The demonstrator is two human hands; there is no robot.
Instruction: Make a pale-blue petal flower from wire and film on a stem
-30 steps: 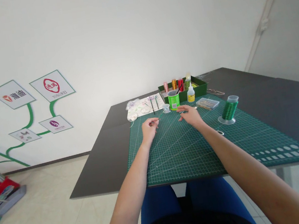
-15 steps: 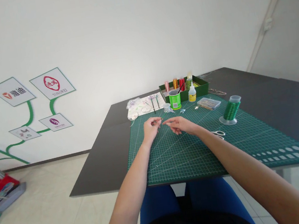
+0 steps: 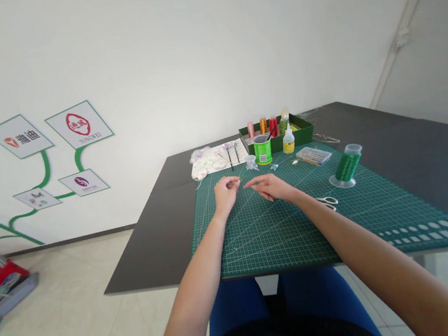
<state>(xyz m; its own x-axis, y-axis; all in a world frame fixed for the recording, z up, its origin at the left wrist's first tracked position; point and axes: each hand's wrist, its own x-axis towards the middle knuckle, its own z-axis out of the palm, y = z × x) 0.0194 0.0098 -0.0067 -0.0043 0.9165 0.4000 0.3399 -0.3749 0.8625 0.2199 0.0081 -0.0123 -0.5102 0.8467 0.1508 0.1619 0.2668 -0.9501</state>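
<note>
Over the green cutting mat (image 3: pixel 259 235), my left hand (image 3: pixel 226 193) pinches a tiny thin thing at its fingertips, too small to name. Just to its right, a small gap away, is my right hand (image 3: pixel 271 186). Its forefinger points left toward the left fingertips, and its thumb and other fingers are drawn in beneath; what they hold, if anything, is too small to make out. White-handled scissors (image 3: pixel 328 201) lie partly behind my right forearm. A spool of green thread (image 3: pixel 347 166) stands farther right on the mat.
Beyond my hands stand a green can (image 3: pixel 263 151), a glue bottle (image 3: pixel 288 140) and a green box (image 3: pixel 305 132) with several thread spools. A clear case (image 3: pixel 313 155) lies to the right. At the back left, a white sheet (image 3: pixel 217 160) carries petal-like pieces and thin stems.
My right hand's fingers have shifted slightly, and the gap between the two hands' fingertips is a little wider. My left hand stays nearly in place, still pinching.
</note>
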